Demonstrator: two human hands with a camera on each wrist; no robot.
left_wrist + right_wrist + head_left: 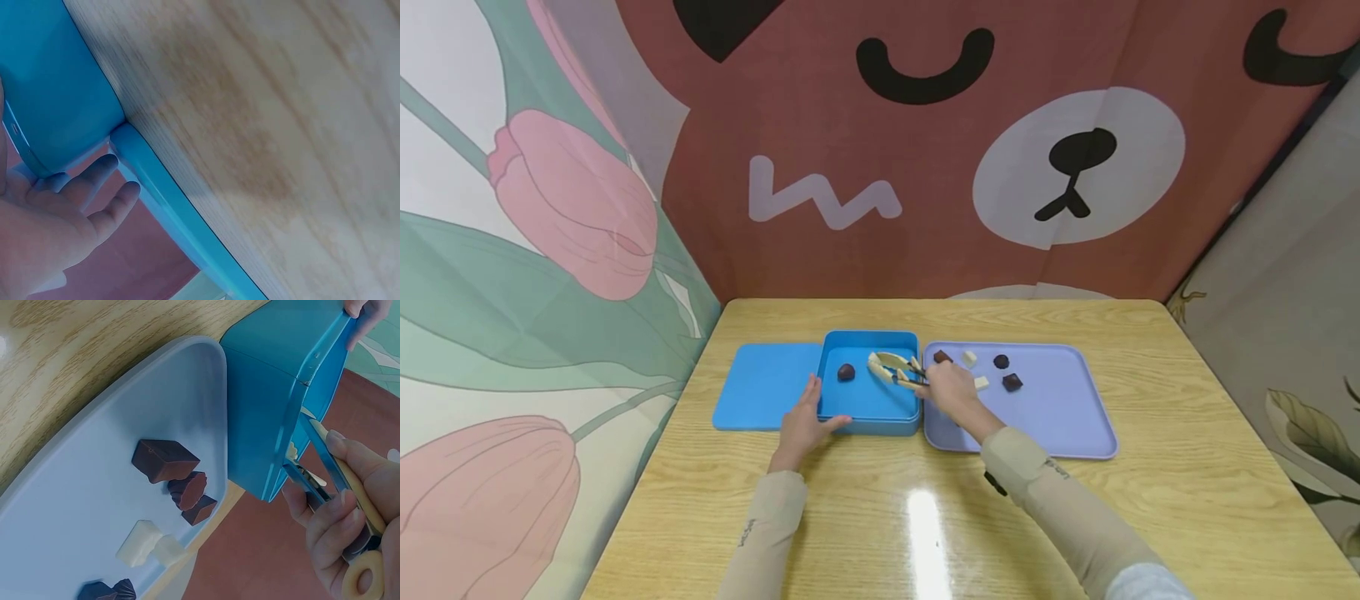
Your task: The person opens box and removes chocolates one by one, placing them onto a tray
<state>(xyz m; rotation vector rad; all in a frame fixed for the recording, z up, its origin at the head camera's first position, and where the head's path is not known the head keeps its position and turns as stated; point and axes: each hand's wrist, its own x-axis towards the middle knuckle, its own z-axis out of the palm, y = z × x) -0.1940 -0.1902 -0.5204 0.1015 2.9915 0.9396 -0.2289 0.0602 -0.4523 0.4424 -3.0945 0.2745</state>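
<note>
In the head view my right hand [951, 387] grips a pair of tongs [340, 469] with cream-coloured tips and a ring at the handle end. The tips reach over the right wall into a blue box [872, 429]. Whether a pale piece sits between the tips, I cannot tell. One dark chocolate [846, 372] lies on the box floor, left of the tongs. My left hand [802, 429] rests at the front left corner of the box, thumb along the front wall and fingers extended by the left side. Its fingers look relaxed and spread in the left wrist view.
Right of the box stands a lilac tray [1060, 425] bearing several chocolates, among them a dark square one [1012, 382], a dark round one [1001, 361] and a white one [970, 358]. A flat blue lid [767, 387] lies left of the box on the wooden table [865, 508].
</note>
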